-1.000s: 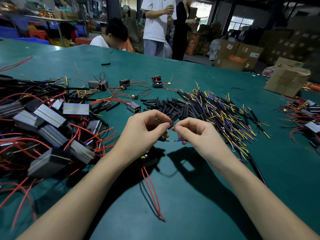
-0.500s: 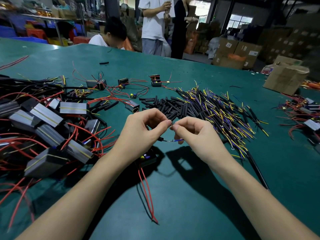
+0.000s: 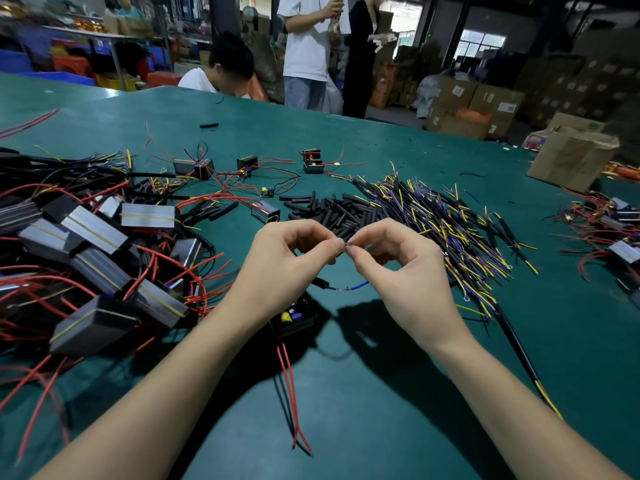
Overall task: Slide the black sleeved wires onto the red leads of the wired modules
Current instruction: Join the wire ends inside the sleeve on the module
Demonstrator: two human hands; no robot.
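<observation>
**Inspector:** State of the hands?

**Assistant:** Left hand (image 3: 284, 268) and right hand (image 3: 401, 271) both pinch bare wire ends (image 3: 346, 243), fingertips touching, raised over the green table (image 3: 381, 410), likely to align the strands for joining

**Inspector:** Where is the work?

**Assistant:** The open module (image 3: 298, 318) lies under the left wrist, red leads (image 3: 291, 393) trailing toward the worker. The sleeved wires (image 3: 446, 220) are heaped just beyond the right hand

Overhead light falls evenly on the green counter (image 3: 381, 393), casting dark, soft-edged shadows beneath both forearms. The hall behind is dim, with a bright window (image 3: 481, 43) at the far right. Wide-angle distortion bows the counter's far edge; the corners blur.
</observation>
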